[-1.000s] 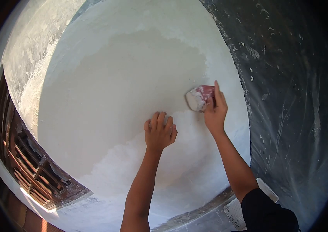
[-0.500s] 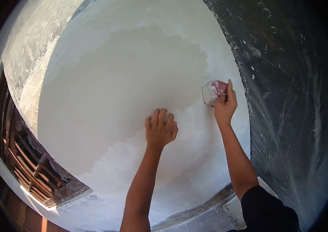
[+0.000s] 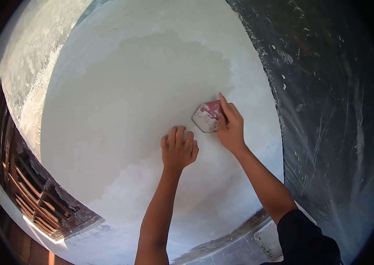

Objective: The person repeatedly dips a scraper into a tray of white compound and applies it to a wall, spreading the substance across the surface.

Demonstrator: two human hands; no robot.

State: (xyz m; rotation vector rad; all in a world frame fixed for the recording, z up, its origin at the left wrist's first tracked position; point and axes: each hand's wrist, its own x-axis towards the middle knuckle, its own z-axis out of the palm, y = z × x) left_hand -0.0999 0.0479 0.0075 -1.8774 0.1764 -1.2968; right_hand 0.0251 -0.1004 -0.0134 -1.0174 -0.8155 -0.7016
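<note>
My right hand (image 3: 230, 132) grips a red putty knife (image 3: 208, 116), its index finger stretched out past the tool. White putty smears cover much of the tool, which lies close to or against the pale wall (image 3: 120, 101). Just left and slightly lower, my left hand (image 3: 178, 148) has its back to me, fingers bent and somewhat apart. Its fingertips seem to rest on the wall, and I see nothing held in it. A darker, damp-looking patch of coating (image 3: 151, 79) spreads over the middle of the wall, with whiter areas around it.
Dark plastic sheeting (image 3: 328, 110) splashed with white hangs along the right. A brown wooden louvred frame (image 3: 37, 190) is at lower left. Below, by the wall's foot, lies a white textured item (image 3: 270, 238), partly hidden by my right sleeve.
My right hand has swept the putty knife leftward and slightly down across the wall, nearer to my left hand. The left hand keeps its pose; the view has shifted slightly.
</note>
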